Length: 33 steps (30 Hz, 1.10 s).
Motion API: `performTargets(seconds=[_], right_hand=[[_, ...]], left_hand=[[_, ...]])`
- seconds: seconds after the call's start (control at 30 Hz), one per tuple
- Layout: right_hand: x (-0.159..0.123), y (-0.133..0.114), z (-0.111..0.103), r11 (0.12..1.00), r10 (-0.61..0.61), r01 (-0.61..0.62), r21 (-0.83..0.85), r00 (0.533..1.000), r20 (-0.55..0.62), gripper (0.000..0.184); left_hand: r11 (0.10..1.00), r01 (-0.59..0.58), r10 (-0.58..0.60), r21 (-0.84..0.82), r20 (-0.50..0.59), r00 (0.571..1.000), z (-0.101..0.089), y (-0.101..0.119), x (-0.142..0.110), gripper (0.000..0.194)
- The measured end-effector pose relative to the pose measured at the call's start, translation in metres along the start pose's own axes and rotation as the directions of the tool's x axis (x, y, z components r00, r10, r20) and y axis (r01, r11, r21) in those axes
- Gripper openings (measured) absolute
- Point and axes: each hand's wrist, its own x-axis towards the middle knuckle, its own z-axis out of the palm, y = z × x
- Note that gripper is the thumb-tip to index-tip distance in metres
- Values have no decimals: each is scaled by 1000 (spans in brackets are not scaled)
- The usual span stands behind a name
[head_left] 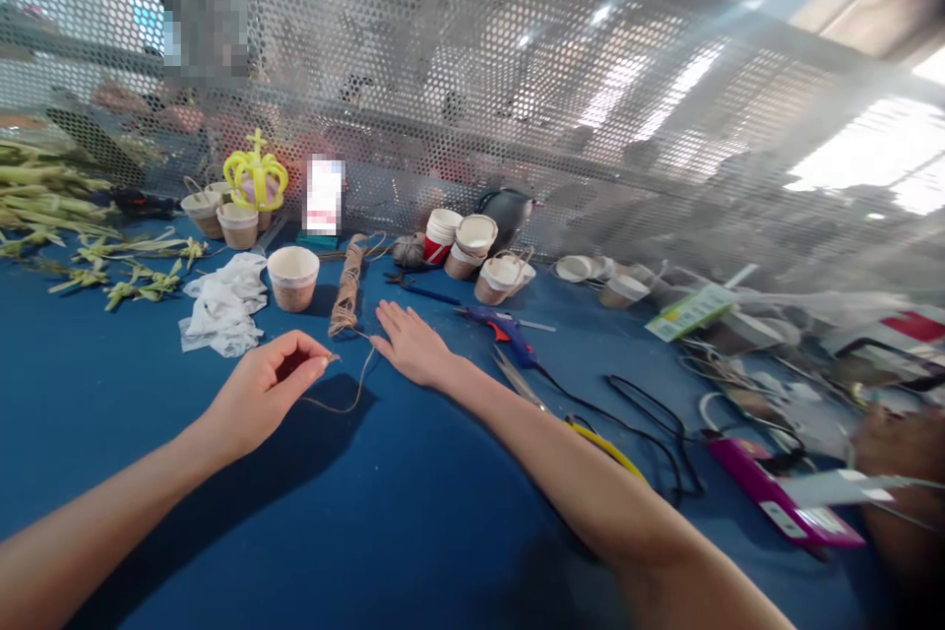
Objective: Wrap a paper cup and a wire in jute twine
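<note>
Between thumb and forefinger, my left hand pinches the end of a thin brown twine, raised over the blue table. The strand loops down and back toward a bundle of twine. Flat on the table beside that bundle lies my right hand, its fingers stretched out; whether it presses on the strand is hard to see. A cup wrapped in twine stands just left of the bundle, near a crumpled white plastic bag.
A blue glue gun and scissors lie right of my right hand. Farther right are a magenta power strip and a blurred person's hand. Several cups line the perforated metal screen. Green plaited leaves lie left.
</note>
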Motion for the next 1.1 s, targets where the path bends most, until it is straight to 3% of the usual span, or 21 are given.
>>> performTargets(seconds=[0.07, 0.23, 0.3, 0.37, 0.43, 0.53, 0.6, 0.7, 0.87, 0.93, 1.0, 1.1], right_hand=[[-14, 0, 0, 1000, -19, 19, 22, 1000, 0, 57], [-80, 5, -4, 997, -49, 48, 68, 999, 8, 56], [-90, 9, -9, 996, -40, 40, 82, 999, -4, 53], [-80, 12, -15, 996, -16, 22, 83, 998, -68, 50], [-52, 12, -18, 996, -41, 50, 76, 993, -114, 48], [-3, 10, -15, 992, -114, 117, 40, 992, -55, 47], [15, 7, -10, 991, -126, 127, 44, 992, -29, 46], [0, 5, -1, 991, -125, 126, 46, 992, -30, 47], [-79, 10, 0, 990, -116, 123, 74, 989, -93, 47], [-97, 14, -3, 988, -91, 105, 109, 988, -127, 42], [-98, 20, -8, 988, -29, 57, 144, 982, -188, 39], [-73, 26, -15, 990, -13, 45, 136, 974, -227, 39]], left_hand=[[1000, -2, 2, -4, 0, 1000, -1, 1, 0, 24], [1000, 5, -5, -5, -12, 1000, -1, 2, 0, 23], [1000, 0, 0, -1, -18, 1000, -1, 2, 0, 23], [1000, -7, 7, 0, -18, 1000, -1, 1, 1, 23], [1000, -17, 17, 0, -19, 1000, 0, -1, 1, 23], [1000, -17, 17, 0, -17, 1000, 0, -2, 1, 23], [1000, -10, 10, 0, -19, 1000, 0, -2, 1, 24], [1000, -7, 6, -14, -26, 1000, -1, -1, 1, 25], [999, -13, 12, -31, -13, 1000, -1, 0, 0, 22], [999, -8, 8, -32, -9, 1000, -1, 1, 0, 21], [999, -4, 4, -35, -3, 1000, 0, 2, 0, 20], [1000, -2, 2, -27, -1, 1000, 0, 4, -1, 19]])
